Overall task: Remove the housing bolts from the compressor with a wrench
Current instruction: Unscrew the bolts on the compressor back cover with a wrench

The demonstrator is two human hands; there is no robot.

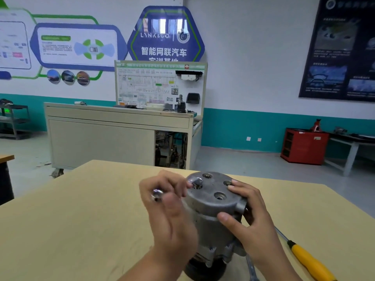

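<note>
Workshop interior. White walls (253, 57) with a teal band (243, 128) at the base; grey floor (233, 159). Rear wall: blue-green graphics (75, 45), hexagonal sign (165, 33). Right wall: dark poster (341, 53). Centre: cream bench (101, 138) on casters, bearing a diagram board (154, 84). Right: red cabinet (304, 147), grey table (351, 155). Left: shelf cart (14, 120). Foreground: wooden tabletop (81, 220).

I read the dull grey cast-metal compressor housing (213, 201) as matt and rough. The bright chrome metal wrench (157, 194) gleams, polished. The pale wood-grain tabletop (81, 209) looks smooth and matt; the yellow plastic screwdriver handle (310, 260), glossy.
</note>
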